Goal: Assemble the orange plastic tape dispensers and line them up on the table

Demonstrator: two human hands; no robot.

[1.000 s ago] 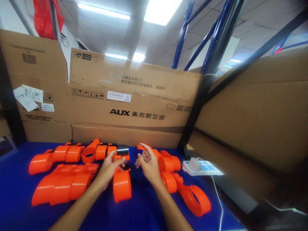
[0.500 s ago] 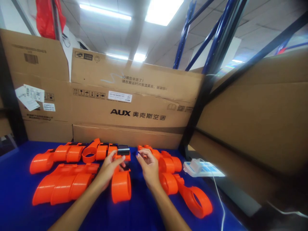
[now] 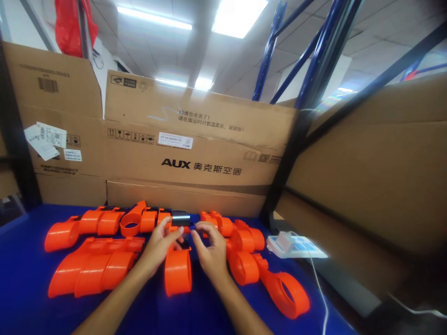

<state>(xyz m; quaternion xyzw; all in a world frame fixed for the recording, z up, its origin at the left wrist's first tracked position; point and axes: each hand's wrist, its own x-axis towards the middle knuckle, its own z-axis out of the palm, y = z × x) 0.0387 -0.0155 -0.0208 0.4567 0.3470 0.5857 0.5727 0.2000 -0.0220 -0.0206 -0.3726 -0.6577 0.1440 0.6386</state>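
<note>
Low centre, left hand [image 3: 158, 247] and right hand [image 3: 210, 255], fingertips pinching the part's [image 3: 178, 273] top end, blue table [image 3: 28, 284]

A: Setting?
B: Warehouse or small assembly shop. Evidence: large cardboard boxes [image 3: 195, 153] with shipping labels [image 3: 45, 139] standing as walls round a bench, blue steel racking [image 3: 268, 51] behind them, strip lights [image 3: 237, 16] on a bare ceiling.
A: Bench itself?
B: Blue cover [image 3: 21, 279], many near-identical orange plastic parts [image 3: 91, 270] laid out in groups. Batch work.
</note>
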